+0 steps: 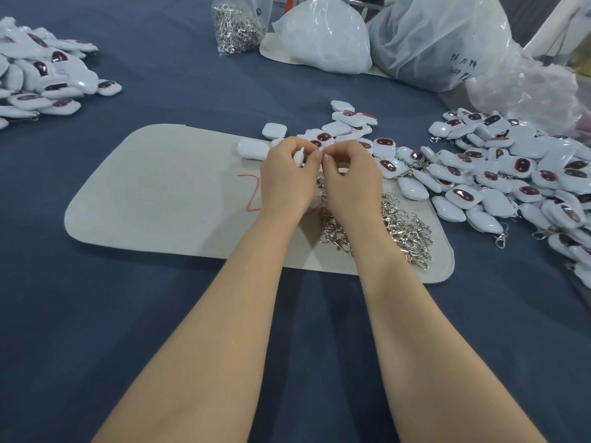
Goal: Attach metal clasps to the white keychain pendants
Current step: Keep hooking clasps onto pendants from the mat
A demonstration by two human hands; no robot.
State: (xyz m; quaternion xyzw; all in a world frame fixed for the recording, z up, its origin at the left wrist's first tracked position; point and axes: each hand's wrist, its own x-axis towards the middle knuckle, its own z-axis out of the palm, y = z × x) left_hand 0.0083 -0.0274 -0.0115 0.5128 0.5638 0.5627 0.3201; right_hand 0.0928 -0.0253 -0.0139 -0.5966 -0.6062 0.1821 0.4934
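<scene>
My left hand [286, 177] grips a white pendant [299, 157] edge-on above the grey mat [160, 199]. My right hand [348, 174] pinches something small at the pendant's top, fingertips meeting those of the left hand; a metal clasp chain [320, 181] hangs down between the two hands. A heap of loose metal clasps [399, 228] lies on the mat under and to the right of my right wrist. Several white pendants with dark red-rimmed faces [499, 174] are piled to the right, some with clasps on them.
Another pile of white pendants [44, 78] sits at the far left on the blue cloth. At the back stand a clear bag of clasps [236, 27] and white plastic bags [441, 43]. A red mark [251, 193] is drawn on the mat.
</scene>
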